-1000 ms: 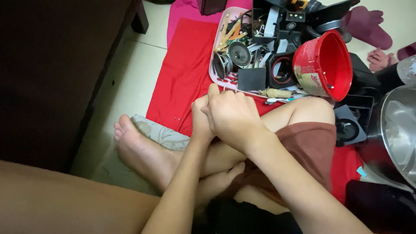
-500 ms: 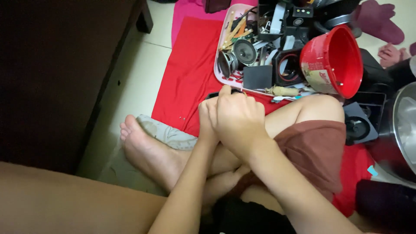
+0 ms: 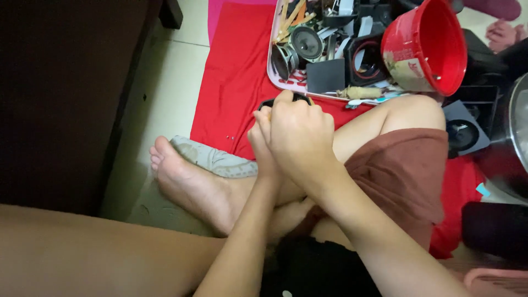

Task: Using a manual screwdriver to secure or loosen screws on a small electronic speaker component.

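Observation:
My right hand (image 3: 300,135) is closed into a fist over a small black object (image 3: 268,103), of which only a dark edge shows at the fingertips. My left hand (image 3: 258,144) lies mostly hidden behind the right one, pressed against it, with its fingers curled onto the same object. Both hands hover above my crossed legs, over a red cloth (image 3: 236,82) spread on the floor. What the black object is cannot be made out.
A pink tray (image 3: 270,66) beyond my hands holds speakers (image 3: 306,42), tools and other parts. A red bucket (image 3: 426,47) lies tipped on its side at the upper right. A metal pot (image 3: 517,137) sits at the right edge; dark furniture (image 3: 66,99) fills the left.
My clasped hands stay together on the black object and have shifted only slightly. The camera view has moved a little closer and leftward.

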